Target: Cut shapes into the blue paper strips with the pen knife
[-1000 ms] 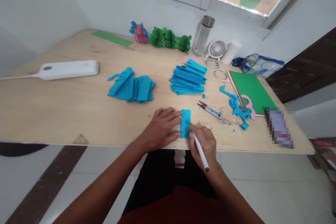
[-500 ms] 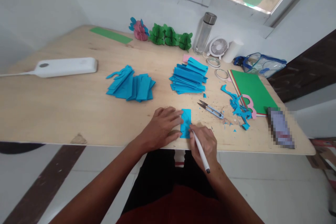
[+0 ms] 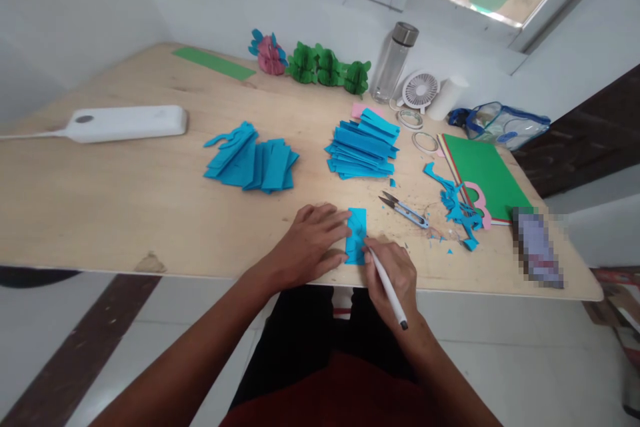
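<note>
A small blue paper rectangle [image 3: 357,255] lies near the front edge of the table, with curved dark lines drawn on it. My left hand [image 3: 313,240] rests flat on the table, fingers spread, their tips pressing on the paper's left side. My right hand [image 3: 393,273] grips a white marker pen [image 3: 386,281], its dark end toward me and its tip at the paper's right edge. Beyond the paper lie a stack of blue paper strips [image 3: 361,145] and a second pile of folded blue paper [image 3: 255,163]. Thread snips [image 3: 406,211] lie to the right.
Blue scraps [image 3: 456,207] and a pink cutout [image 3: 477,200] lie beside green card sheets [image 3: 487,170]. A blurred phone [image 3: 537,247] is at the right edge. Along the wall stand green paper ornaments [image 3: 327,68], a bottle [image 3: 395,63] and a fan [image 3: 420,90]. A white power strip [image 3: 130,123] lies left.
The camera view has shifted slightly, moving the scene a little to the right. My right hand and the pen stay at the paper's right edge; my left hand keeps pressing on it.
</note>
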A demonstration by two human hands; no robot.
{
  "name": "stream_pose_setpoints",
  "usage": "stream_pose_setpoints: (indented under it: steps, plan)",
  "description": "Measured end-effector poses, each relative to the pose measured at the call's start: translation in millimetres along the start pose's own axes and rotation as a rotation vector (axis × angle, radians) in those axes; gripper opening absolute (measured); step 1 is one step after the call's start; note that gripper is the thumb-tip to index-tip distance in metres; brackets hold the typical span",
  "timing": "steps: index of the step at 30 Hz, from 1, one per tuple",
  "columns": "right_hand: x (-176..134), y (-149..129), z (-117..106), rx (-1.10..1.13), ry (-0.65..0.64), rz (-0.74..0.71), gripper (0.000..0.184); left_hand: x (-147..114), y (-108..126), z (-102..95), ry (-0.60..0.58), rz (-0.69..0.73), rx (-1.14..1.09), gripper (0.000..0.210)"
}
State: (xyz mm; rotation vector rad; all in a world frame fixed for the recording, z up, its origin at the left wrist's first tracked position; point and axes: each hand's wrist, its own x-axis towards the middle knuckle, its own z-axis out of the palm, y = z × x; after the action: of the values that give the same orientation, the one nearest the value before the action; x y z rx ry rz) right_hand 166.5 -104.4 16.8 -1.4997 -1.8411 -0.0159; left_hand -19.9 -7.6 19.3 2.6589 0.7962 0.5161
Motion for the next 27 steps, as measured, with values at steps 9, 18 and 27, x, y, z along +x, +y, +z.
stream_pose_setpoints:
  steps: [9,18,27]
  plan:
    - [27,2,2,0.467,0.022,0.366,0.019,-1,1,-0.8,0.007,0.002,-0.010,0.032]
    - [45,12,20,0.532,-0.126,0.453,0.012,-1,0,1.3,0.021,-0.003,-0.008,0.040]
    - [46,13,25,0.496,-0.085,0.437,0.014,-2,-1,2.6,0.034,-0.005,-0.038,0.036]
